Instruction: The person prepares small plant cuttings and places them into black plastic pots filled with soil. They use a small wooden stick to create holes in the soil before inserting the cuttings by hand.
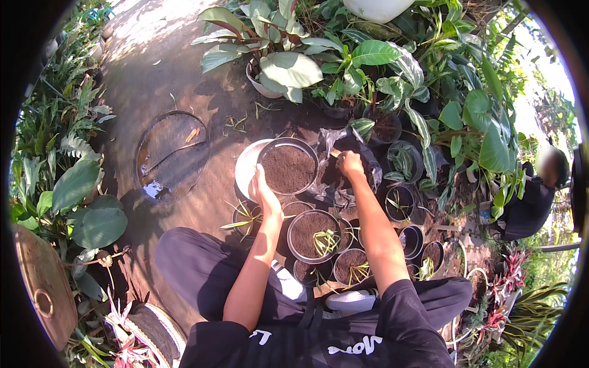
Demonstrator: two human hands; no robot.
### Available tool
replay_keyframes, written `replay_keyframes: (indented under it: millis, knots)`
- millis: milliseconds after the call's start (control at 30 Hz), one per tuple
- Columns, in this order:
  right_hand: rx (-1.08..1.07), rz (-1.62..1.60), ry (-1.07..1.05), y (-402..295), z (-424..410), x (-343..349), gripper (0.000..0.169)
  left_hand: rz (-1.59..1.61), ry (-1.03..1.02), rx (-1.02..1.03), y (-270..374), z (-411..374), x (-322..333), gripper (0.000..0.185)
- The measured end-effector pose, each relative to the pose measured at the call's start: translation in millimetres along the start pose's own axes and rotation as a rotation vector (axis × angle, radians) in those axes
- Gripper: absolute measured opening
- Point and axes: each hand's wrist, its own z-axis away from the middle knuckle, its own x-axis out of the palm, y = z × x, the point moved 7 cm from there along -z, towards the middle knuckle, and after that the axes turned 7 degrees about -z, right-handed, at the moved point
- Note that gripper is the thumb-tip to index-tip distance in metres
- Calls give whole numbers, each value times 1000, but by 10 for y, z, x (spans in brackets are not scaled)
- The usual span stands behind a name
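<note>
My left hand (264, 191) holds the near left rim of a round black plastic pot (287, 168) filled with dark soil. A white basin (248, 163) shows beneath and beside this pot. My right hand (349, 163) is closed around a small tool handle (335, 152) over an open black plastic bag (368, 161) of dark soil; the tool's other end is hidden. Nearer to me, a soil-filled pot (301, 234) has a small green plant (326, 241) lying on its soil, and several small pots stand around it.
A shallow round dish (172, 156) with a little water lies on the ground to the left. Potted leafy plants (290, 69) crowd the far side. A small pot with a seedling (399, 203) stands right of my forearm. Another person (529, 207) is at the far right.
</note>
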Motion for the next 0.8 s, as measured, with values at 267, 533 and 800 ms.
replay_keyframes:
  millis: [267, 533, 800]
  knots:
    - [-58, 156, -155, 152, 49, 210, 34, 37, 35, -5, -58, -3, 38, 60]
    - [-41, 141, -318, -54, 160, -28, 39, -15, 36, 42, -13, -2, -12, 58]
    - [-71, -234, 159, -216, 162, -205, 30, -25, 79, 2, 112, 121, 18, 57]
